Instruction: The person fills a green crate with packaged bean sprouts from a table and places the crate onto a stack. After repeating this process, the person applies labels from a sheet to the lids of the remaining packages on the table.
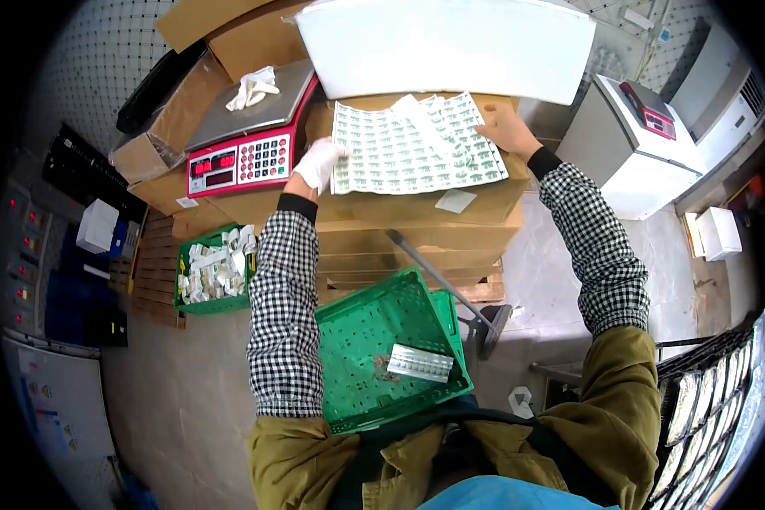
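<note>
Printed sheets [382,151] with rows of small green marks lie overlapping on a cardboard box [365,208]. My left hand [319,164], in a white glove, is at their left edge, its fingers closed at the sheet border; what they grip is too small to make out. My bare right hand [508,130] rests at the right edge of the sheets with its fingers apart. A small pale label [456,201] lies on the cardboard just below the sheets. Left of my gloved hand stands a red scale [240,163] with a crumpled white glove [253,87] on its metal plate.
A green crate [357,340] holding a silvery-white strip pack [420,363] is below the boxes. Another green crate [215,270] at left is full of small packs. A long-handled tool [442,280] leans beside the boxes. A white cabinet [629,153] stands right; black racks [705,399] lower right.
</note>
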